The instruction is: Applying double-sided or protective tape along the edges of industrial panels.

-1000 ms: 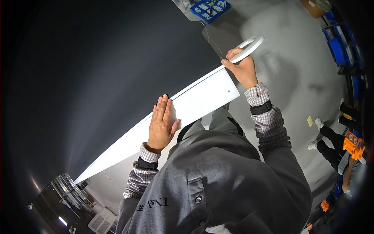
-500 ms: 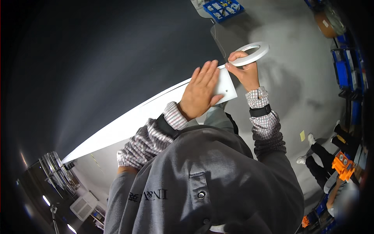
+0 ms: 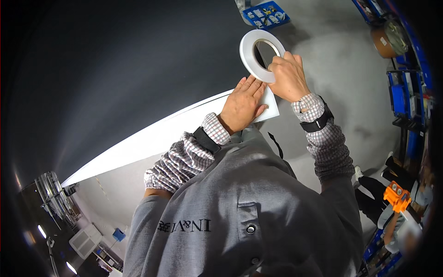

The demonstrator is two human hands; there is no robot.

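Observation:
My left hand (image 3: pixel 240 105) lies flat, fingers stretched, on the right end of a long white panel (image 3: pixel 143 131). The panel runs along the near edge of a dark tabletop (image 3: pixel 138 55). My right hand (image 3: pixel 290 76) grips the lower right side of a white roll of tape (image 3: pixel 249 51). The roll's broad face shows, and it hangs just beyond the fingertips of my left hand, partly over the dark surface. Whether a strip runs from the roll to the panel is hidden behind my fingers.
A blue tray (image 3: pixel 266 15) with small parts sits past the table's far right corner. Blue bins (image 3: pixel 400 94) and a brown round container (image 3: pixel 382 41) line the right side. A person with an orange tool (image 3: pixel 398 197) is at the lower right.
My right hand has turned over and carried the tape roll leftward and away from me, from beyond the panel's end to above my left fingertips. My left hand stays flat on the panel.

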